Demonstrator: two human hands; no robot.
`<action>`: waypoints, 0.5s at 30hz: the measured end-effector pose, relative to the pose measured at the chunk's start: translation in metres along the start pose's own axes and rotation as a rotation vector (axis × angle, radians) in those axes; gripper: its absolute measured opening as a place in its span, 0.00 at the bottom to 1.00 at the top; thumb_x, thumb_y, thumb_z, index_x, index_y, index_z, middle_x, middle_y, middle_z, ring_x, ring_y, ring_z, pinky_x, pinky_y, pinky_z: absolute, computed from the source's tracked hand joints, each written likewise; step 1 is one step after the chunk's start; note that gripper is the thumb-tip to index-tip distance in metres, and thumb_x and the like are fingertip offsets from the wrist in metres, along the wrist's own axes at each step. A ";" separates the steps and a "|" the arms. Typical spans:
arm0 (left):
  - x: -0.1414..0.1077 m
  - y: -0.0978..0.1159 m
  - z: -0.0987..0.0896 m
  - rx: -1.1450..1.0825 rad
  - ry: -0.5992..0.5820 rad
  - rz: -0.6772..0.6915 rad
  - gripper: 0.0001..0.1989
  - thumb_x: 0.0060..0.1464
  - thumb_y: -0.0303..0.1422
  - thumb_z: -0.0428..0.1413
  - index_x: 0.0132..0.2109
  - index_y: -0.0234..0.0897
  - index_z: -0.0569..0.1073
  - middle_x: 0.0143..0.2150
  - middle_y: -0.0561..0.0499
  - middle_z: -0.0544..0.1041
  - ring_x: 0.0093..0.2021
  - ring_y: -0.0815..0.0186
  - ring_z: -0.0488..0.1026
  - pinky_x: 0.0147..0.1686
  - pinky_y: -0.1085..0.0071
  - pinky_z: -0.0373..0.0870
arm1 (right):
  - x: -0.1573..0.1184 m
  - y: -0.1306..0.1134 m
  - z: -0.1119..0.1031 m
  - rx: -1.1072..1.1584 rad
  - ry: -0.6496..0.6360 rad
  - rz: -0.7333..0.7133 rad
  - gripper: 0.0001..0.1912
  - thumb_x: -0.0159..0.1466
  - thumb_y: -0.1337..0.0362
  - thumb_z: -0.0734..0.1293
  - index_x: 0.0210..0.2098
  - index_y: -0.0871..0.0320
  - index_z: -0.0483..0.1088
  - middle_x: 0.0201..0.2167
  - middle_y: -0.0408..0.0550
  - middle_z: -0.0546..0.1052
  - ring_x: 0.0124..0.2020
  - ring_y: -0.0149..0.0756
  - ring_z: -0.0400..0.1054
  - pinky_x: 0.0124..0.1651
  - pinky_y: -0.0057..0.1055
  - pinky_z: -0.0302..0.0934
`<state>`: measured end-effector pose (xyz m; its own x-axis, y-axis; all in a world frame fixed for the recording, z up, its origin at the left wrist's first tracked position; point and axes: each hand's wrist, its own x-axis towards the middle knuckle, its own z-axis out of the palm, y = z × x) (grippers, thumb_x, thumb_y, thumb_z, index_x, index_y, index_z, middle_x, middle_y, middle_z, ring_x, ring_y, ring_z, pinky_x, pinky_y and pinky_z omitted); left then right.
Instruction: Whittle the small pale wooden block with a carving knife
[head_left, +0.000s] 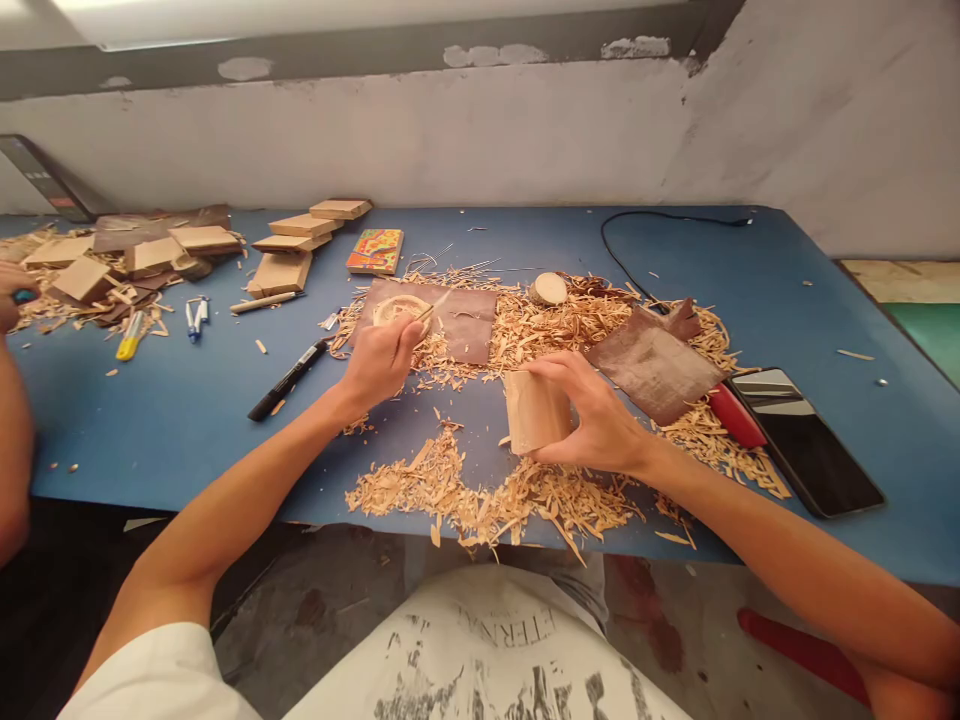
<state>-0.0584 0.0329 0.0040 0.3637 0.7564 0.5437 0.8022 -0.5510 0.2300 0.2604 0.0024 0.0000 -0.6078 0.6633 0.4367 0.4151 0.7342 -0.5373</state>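
Note:
My left hand (384, 355) is closed around a thin pointed tool (436, 304); whether its tip is metal or wood I cannot tell. Just beyond those knuckles a round carved wooden piece (397, 308) lies on a brown sheet of sandpaper (471, 325). My right hand (592, 415) grips a pale wooden block (534, 412) from its right side, thumb below and fingers over the top. The block has a rounded, grooved side and sits just above a heap of wood shavings (480, 490) near the table's front edge.
A folded brown sheet (664, 365) and a phone (806, 440) lie to the right. A short round log piece (549, 289) rests on shavings. Leftward are a black marker (289, 380), wooden blocks (279, 272) and a yellow cutter (130, 337). Another person's arm (11, 430) enters far left.

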 end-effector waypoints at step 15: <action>-0.018 0.034 0.006 -0.108 -0.290 0.468 0.21 0.75 0.41 0.38 0.35 0.39 0.65 0.21 0.56 0.70 0.18 0.71 0.65 0.19 0.72 0.53 | 0.003 0.008 0.001 -0.167 0.066 0.032 0.47 0.49 0.46 0.79 0.61 0.51 0.59 0.51 0.56 0.73 0.51 0.56 0.69 0.52 0.57 0.68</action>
<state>-0.0350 0.0028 -0.0029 0.7970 0.4799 0.3667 0.4761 -0.8728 0.1073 0.2610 0.0097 -0.0040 -0.5493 0.6904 0.4707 0.5435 0.7231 -0.4263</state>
